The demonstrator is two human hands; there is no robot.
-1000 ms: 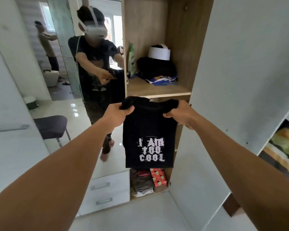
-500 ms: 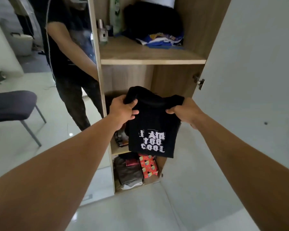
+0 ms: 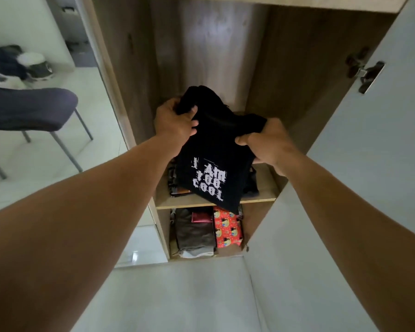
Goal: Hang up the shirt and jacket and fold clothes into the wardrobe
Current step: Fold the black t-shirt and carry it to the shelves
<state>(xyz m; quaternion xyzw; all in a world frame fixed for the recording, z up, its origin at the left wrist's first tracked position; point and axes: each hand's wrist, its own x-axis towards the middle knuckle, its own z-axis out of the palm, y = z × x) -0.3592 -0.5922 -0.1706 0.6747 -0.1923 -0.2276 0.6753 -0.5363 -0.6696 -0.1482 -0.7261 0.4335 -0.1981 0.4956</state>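
A folded black T-shirt (image 3: 213, 149) with white lettering hangs between both hands inside the open wooden wardrobe (image 3: 134, 97). My left hand (image 3: 175, 123) grips its upper left corner. My right hand (image 3: 265, 142) pinches its upper right edge. The shirt's lower edge hangs over the front of the middle shelf (image 3: 201, 201), above dark folded clothes (image 3: 175, 185) lying there, mostly hidden by the shirt.
The compartment below holds a stack of grey folded clothes (image 3: 194, 233) and a red patterned item (image 3: 227, 230). The white wardrobe door (image 3: 369, 164) stands open on the right with a hinge (image 3: 367, 75). A mirror on the left reflects a dark chair (image 3: 29, 109).
Both hands have carried the shirt down and forward into the middle compartment. My view has tilted down, so the upper shelf and the mirrored person have left the frame.
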